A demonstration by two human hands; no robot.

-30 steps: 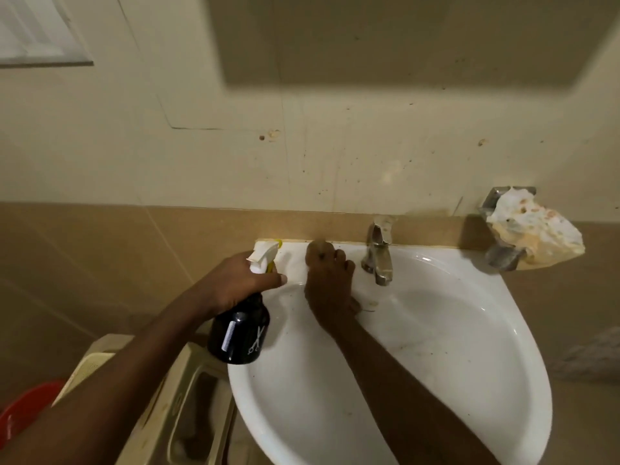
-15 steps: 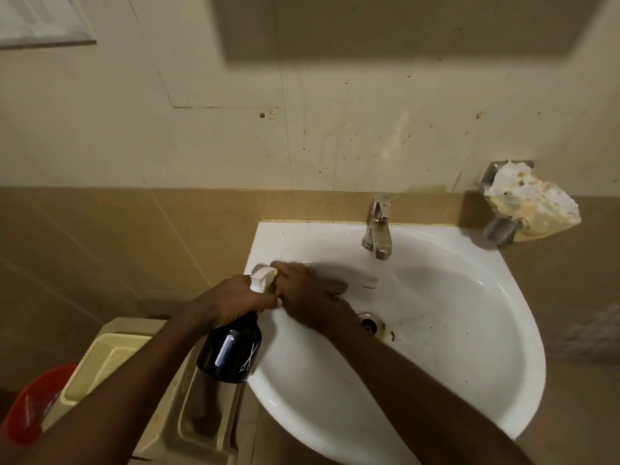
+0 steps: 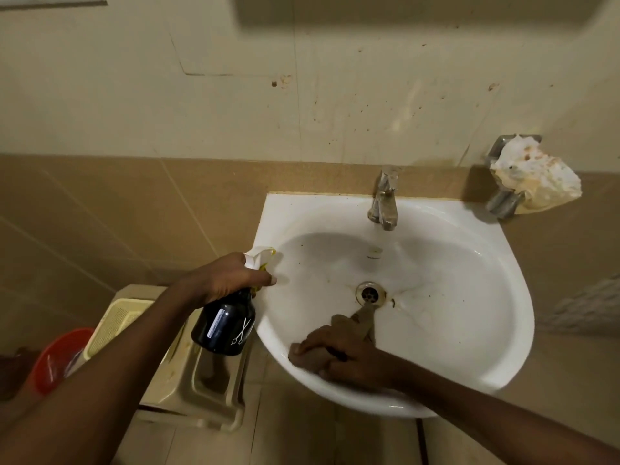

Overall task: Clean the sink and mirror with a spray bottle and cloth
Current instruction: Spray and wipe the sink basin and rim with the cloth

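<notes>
A white wall-hung sink (image 3: 469, 297) fills the right of the view, with a metal tap (image 3: 385, 199) at its back and a stained drain (image 3: 369, 293) in the bowl. My left hand (image 3: 228, 276) grips a black spray bottle (image 3: 225, 327) with a white trigger head, held just outside the sink's left rim. My right hand (image 3: 339, 355) presses a brownish cloth (image 3: 364, 318) against the bowl's near-left wall; a strip of the cloth reaches toward the drain. The mirror is out of view.
A crumpled stained white rag (image 3: 533, 176) sits on a metal holder on the wall at the right. Below left of the sink stand a beige plastic stool (image 3: 204, 391), a cream basket (image 3: 114, 323) and a red bucket (image 3: 57, 360). Tiled wall behind.
My right hand with the cloth has swept from the sink's back-left rim, along the left side, down to the bowl's near wall. The left hand keeps the bottle at the left rim.
</notes>
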